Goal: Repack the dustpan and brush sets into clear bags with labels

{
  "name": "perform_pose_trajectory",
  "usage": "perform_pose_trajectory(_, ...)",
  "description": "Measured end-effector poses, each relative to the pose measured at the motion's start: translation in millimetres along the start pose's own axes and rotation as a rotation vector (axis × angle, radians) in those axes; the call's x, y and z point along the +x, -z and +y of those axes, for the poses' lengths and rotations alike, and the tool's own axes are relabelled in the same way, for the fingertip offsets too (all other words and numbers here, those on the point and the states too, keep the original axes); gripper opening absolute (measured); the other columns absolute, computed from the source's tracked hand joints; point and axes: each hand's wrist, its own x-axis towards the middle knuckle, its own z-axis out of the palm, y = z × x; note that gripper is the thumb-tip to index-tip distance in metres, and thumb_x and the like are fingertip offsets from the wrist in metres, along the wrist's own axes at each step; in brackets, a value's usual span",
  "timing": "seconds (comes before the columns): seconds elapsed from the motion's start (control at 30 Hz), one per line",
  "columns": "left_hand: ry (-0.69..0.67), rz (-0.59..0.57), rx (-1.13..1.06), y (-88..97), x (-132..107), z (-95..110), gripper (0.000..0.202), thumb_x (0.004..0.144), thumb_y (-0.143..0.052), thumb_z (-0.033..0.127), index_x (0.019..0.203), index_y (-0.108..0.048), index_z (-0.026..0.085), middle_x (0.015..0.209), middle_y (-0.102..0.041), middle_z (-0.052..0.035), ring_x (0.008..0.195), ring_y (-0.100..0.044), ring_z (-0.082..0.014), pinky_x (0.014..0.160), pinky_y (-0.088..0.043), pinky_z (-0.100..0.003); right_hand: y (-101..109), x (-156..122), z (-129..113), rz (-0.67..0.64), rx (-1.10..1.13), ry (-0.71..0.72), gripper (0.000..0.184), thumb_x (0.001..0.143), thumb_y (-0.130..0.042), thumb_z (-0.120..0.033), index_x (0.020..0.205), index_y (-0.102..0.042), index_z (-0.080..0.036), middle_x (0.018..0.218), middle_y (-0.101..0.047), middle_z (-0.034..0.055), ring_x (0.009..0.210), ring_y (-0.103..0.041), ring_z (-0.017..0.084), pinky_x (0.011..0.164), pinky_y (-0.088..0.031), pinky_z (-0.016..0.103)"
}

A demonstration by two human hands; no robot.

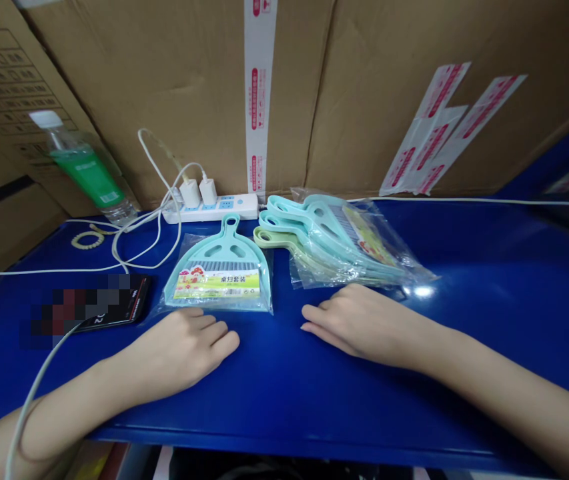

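Observation:
My left hand (184, 347) rests on the blue table (489, 313), fingers loosely curled with nothing in them, just below a bagged teal dustpan and brush set (219, 270). My right hand (359, 321) lies flat on the table with fingers stretched out, holding nothing, right in front of a pile of bagged dustpan sets (337, 240) in teal and light green. Neither hand touches a bag, as far as I can see.
A black phone (114, 303) with a white cable lies at the left. A white power strip (214, 207) with two chargers sits at the back. A water bottle (87, 167) leans against cardboard boxes (174, 73). A bead bracelet (87, 240) lies nearby.

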Motion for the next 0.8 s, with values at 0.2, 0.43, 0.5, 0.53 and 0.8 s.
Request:
perform_pose_trajectory(0.2,-0.011,-0.005,0.006,-0.9,-0.9,0.6,0.023,0.094,-0.041,0.013,0.073,-0.05,0.019,0.059,-0.054,0.0025,0.049,-0.05,-0.0147,0.05,-0.038,-0.029,2.3,2.2,-0.7,-0.058,0.013,-0.008,0.023,0.096,-0.049,-0.022,0.076,-0.059,-0.017,0.057,-0.065,0.0009,0.048,-0.061,0.018,0.047,-0.014,0.031)
perform_pose_trajectory(0.43,-0.01,-0.011,0.009,0.5,-0.4,0.3,0.022,0.093,-0.042,0.014,0.074,-0.05,0.019,0.059,-0.055,0.0025,0.049,-0.05,-0.0144,0.05,-0.038,-0.029,4.2,4.4,-2.3,-0.116,0.028,-0.028,0.026,0.098,-0.044,-0.021,0.078,-0.059,-0.017,0.057,-0.065,0.0019,0.047,-0.06,0.018,0.046,-0.014,0.03)
perform_pose_trajectory(0.5,-0.01,-0.014,0.015,0.6,-0.3,0.5,0.023,0.093,-0.041,0.013,0.074,-0.05,0.019,0.059,-0.055,0.0025,0.049,-0.05,-0.0142,0.05,-0.038,-0.029,4.5,4.9,-2.2,-0.128,0.034,-0.023,0.025,0.098,-0.044,-0.021,0.078,-0.059,-0.016,0.057,-0.066,0.0023,0.047,-0.06,0.018,0.046,-0.014,0.03)
perform_pose_trajectory(0.53,-0.009,-0.014,0.018,0.6,-0.3,0.6,0.023,0.093,-0.04,0.012,0.074,-0.05,0.019,0.059,-0.055,0.0024,0.05,-0.05,-0.014,0.051,-0.038,-0.029,4.8,5.1,-2.0,-0.13,0.037,-0.02,0.025,0.098,-0.044,-0.02,0.079,-0.059,-0.016,0.058,-0.066,0.0026,0.048,-0.06,0.018,0.046,-0.014,0.03)
perform_pose_trajectory(0.8,-0.014,0.004,0.017,0.2,-1.1,1.5,0.027,0.094,-0.035,0.009,0.074,-0.05,0.019,0.059,-0.054,0.0022,0.049,-0.049,-0.0144,0.049,-0.038,-0.03,8.1,4.0,-1.2,-0.12,0.032,-0.007,0.022,0.097,-0.047,-0.02,0.08,-0.059,-0.016,0.056,-0.065,0.0019,0.047,-0.06,0.017,0.045,-0.013,0.03)
